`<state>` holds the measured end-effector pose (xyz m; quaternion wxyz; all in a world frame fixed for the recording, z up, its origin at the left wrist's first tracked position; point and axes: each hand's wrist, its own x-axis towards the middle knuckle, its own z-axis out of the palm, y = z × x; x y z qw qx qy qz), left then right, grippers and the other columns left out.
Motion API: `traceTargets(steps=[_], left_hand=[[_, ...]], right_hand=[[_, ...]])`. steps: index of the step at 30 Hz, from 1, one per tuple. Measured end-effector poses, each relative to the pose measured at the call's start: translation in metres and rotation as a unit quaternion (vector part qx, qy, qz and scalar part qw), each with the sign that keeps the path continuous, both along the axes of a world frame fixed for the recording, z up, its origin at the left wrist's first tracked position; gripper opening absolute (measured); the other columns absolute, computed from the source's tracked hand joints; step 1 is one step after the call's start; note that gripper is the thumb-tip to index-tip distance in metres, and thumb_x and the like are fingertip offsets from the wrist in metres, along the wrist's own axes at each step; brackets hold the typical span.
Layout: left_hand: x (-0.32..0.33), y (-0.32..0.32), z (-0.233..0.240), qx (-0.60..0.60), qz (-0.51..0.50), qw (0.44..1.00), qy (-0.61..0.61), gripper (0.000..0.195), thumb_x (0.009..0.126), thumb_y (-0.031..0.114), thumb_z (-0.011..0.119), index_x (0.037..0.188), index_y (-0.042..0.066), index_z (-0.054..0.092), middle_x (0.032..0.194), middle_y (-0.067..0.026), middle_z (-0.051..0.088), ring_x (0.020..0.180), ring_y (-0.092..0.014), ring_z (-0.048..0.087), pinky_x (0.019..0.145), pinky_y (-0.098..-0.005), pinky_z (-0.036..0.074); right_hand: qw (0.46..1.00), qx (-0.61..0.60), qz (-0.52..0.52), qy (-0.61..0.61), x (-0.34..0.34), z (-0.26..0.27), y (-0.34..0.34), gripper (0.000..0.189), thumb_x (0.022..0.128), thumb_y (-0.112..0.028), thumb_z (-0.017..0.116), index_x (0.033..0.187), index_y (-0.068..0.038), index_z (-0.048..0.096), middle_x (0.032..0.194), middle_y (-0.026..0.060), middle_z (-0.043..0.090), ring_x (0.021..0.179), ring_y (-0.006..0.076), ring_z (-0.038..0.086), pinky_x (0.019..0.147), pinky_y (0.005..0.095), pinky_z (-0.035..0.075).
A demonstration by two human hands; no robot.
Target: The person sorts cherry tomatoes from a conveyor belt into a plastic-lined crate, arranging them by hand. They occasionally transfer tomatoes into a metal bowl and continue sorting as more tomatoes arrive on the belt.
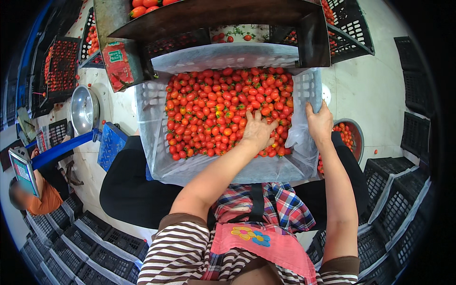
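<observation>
In front of me stands a plastic crate lined with white film [228, 174], filled with small red cherry tomatoes [203, 114], a few of them orange or yellow. My left hand [259, 130] rests on the tomatoes right of the middle, fingers spread, with nothing plainly held. At the crate's right wall, my right hand [320, 121] grips the edge of the white liner [311, 85] between thumb and fingers. Above the far side of the crate is a dark metal chute or stand [221, 25], with larger tomatoes [142, 9] on top.
A metal bowl [84, 109] sits on the floor at left, near a blue metal plate [111, 146] and a scale display [24, 171]. At right is a basin of tomatoes [345, 137]. Black crates [395, 199] stand on both sides. Another person [44, 196] is at far left.
</observation>
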<state>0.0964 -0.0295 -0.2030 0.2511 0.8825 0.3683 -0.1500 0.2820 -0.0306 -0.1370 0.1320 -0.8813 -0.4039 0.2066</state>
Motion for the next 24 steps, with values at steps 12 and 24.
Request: traceTargets(steps=[12, 24], left_hand=[[-0.139, 0.000, 0.021, -0.088, -0.042, 0.992, 0.078, 0.046, 0.079, 0.046, 0.062, 0.121, 0.027, 0.062, 0.137, -0.0049, 0.047, 0.141, -0.036, 0.017, 0.099, -0.0700, 0.030], [-0.122, 0.035, -0.011, 0.159, 0.051, 0.982, 0.090, 0.012, 0.082, 0.010, 0.058, 0.092, 0.007, 0.065, 0.095, -0.0091, 0.062, 0.089, -0.025, 0.064, 0.075, -0.0387, 0.053]], right_hand=[[0.999, 0.004, 0.019, -0.027, 0.004, -0.012, 0.000, 0.048, 0.083, -0.037, 0.059, 0.110, 0.003, 0.059, 0.092, 0.0309, 0.064, 0.092, 0.0449, 0.062, 0.085, 0.0483, 0.048], [0.999, -0.013, 0.015, -0.026, 0.002, -0.006, 0.003, 0.048, 0.082, -0.038, 0.060, 0.113, -0.002, 0.059, 0.090, 0.0298, 0.064, 0.090, 0.0445, 0.062, 0.084, 0.0488, 0.049]])
